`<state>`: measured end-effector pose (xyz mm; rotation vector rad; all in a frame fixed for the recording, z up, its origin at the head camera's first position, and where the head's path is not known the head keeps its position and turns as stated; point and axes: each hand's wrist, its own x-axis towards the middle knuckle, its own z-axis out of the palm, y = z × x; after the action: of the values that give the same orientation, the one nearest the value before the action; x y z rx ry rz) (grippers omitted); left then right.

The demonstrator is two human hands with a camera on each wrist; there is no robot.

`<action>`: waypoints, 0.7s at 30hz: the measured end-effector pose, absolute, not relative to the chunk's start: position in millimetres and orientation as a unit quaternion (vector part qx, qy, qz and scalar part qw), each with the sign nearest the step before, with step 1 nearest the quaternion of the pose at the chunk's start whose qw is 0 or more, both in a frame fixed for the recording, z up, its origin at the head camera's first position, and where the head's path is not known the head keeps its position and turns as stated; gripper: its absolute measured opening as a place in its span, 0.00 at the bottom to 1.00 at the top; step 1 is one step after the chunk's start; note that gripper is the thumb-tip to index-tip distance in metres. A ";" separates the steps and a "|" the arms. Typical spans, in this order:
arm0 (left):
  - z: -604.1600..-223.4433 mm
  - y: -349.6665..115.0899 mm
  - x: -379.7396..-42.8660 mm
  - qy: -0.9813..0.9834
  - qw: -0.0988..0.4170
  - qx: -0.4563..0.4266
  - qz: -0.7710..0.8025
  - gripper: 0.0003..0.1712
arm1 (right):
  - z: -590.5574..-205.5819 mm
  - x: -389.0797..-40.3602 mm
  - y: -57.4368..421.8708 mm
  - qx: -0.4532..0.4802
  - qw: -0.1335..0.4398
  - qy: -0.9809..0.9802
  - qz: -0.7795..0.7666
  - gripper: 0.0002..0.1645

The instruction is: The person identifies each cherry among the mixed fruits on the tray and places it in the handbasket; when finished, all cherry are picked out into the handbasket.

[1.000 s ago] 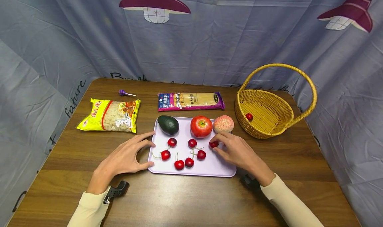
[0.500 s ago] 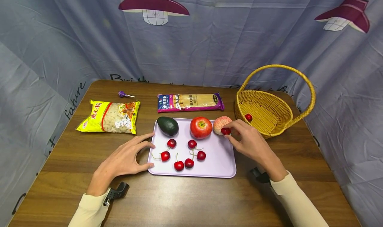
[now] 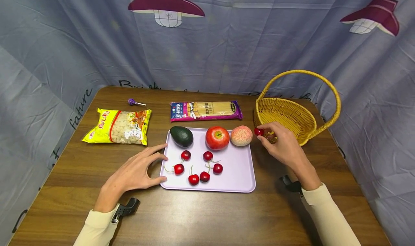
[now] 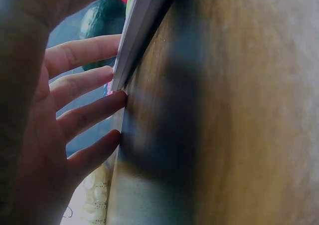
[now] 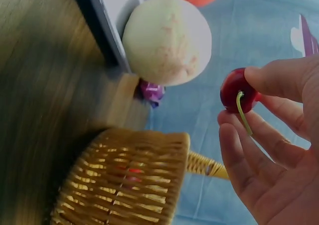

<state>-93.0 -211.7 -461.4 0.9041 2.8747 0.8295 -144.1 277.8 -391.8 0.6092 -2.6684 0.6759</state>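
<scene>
Between thumb and fingers my right hand [image 3: 283, 143] pinches a cherry [image 5: 234, 91], its green stem pointing away from the grip in the right wrist view. In the head view that hand is at the near left rim of the yellow wicker basket [image 3: 310, 121], covering part of it. A red shape shows through the weave in the right wrist view. My left hand [image 3: 136, 168] rests with spread fingers at the left edge of the lilac tray [image 3: 233, 179]. On the tray lie several cherries [image 3: 193, 179], an avocado [image 3: 182, 136], a red apple [image 3: 217, 138] and a peach [image 3: 241, 135].
Behind the tray lies a purple pack of noodles [image 3: 207, 110]. A yellow bag of pasta [image 3: 124, 127] is at the left, with a purple lollipop [image 3: 131, 102] beyond it. The basket's tall handle [image 3: 337, 98] arches above its opening. A blue curtain hangs behind the table.
My right hand has lifted the cherry off the tray and carried it right, past the peach, to the basket's rim. My left hand has stayed at the tray's left edge.
</scene>
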 end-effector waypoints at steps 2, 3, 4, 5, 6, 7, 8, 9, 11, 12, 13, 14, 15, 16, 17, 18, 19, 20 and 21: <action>-461.7 -211.8 -93.0 0.920 0.008 0.288 0.266 0.31 | -391.9 -145.7 281.1 0.208 0.162 -0.934 0.242 0.21; -461.9 -211.9 -92.9 0.920 0.009 0.287 0.266 0.31 | -391.9 -146.6 282.7 0.205 0.163 -0.933 0.245 0.21; -462.1 -211.9 -92.9 0.920 0.010 0.286 0.267 0.31 | -391.9 -147.7 284.5 0.203 0.165 -0.933 0.247 0.20; -462.3 -211.8 -92.8 0.920 0.011 0.285 0.268 0.31 | -391.9 -148.7 285.9 0.200 0.167 -0.932 0.250 0.20; -462.5 -211.9 -92.8 0.920 0.012 0.285 0.268 0.31 | -392.2 -150.2 288.0 0.200 0.171 -0.932 0.250 0.20; -462.8 -211.9 -92.8 0.920 0.012 0.285 0.268 0.31 | -392.4 -151.9 289.9 0.199 0.174 -0.931 0.252 0.19; -463.0 -211.9 -92.8 0.920 0.012 0.285 0.269 0.31 | -393.0 -153.8 292.0 0.198 0.177 -0.930 0.253 0.19; -463.1 -211.9 -92.7 0.920 0.013 0.284 0.269 0.32 | -393.6 -155.7 294.2 0.196 0.179 -0.930 0.254 0.19; -463.0 -211.9 -92.5 0.920 0.013 0.283 0.269 0.32 | -395.5 -159.6 299.0 0.194 0.183 -0.929 0.256 0.18; -462.9 -212.0 -92.4 0.920 0.013 0.283 0.270 0.32 | -396.6 -161.6 301.9 0.192 0.183 -0.929 0.257 0.18; -462.8 -211.9 -92.3 0.920 0.014 0.283 0.270 0.32 | -397.7 -163.3 304.5 0.187 0.183 -0.929 0.260 0.18; -462.6 -211.9 -92.3 0.920 0.014 0.283 0.270 0.32 | -399.2 -165.0 307.3 0.183 0.182 -0.930 0.261 0.18; -462.4 -211.8 -92.3 0.920 0.013 0.283 0.270 0.32 | -400.5 -166.3 309.9 0.180 0.182 -0.930 0.262 0.17; -462.3 -211.7 -92.3 0.920 0.013 0.284 0.270 0.32 | -401.9 -167.8 312.5 0.177 0.182 -0.931 0.263 0.17; -462.2 -211.6 -92.3 0.920 0.013 0.284 0.270 0.32 | -403.2 -169.2 315.0 0.174 0.182 -0.931 0.263 0.17; -462.1 -211.5 -92.4 0.920 0.012 0.285 0.269 0.32 | -404.5 -170.5 317.5 0.172 0.181 -0.932 0.263 0.17; -462.1 -211.4 -92.5 0.920 0.011 0.286 0.268 0.32 | -405.7 -171.7 319.7 0.170 0.181 -0.932 0.263 0.17; -462.1 -211.3 -92.5 0.920 0.011 0.286 0.268 0.32 | -406.9 -173.0 321.9 0.169 0.180 -0.933 0.261 0.17; -462.2 -211.1 -92.6 0.920 0.011 0.286 0.267 0.32 | -407.9 -174.1 324.0 0.167 0.178 -0.934 0.260 0.17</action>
<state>-92.6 -211.1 -462.2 0.8935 2.8708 0.8346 -174.1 324.0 -407.9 0.4736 -2.6423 0.7358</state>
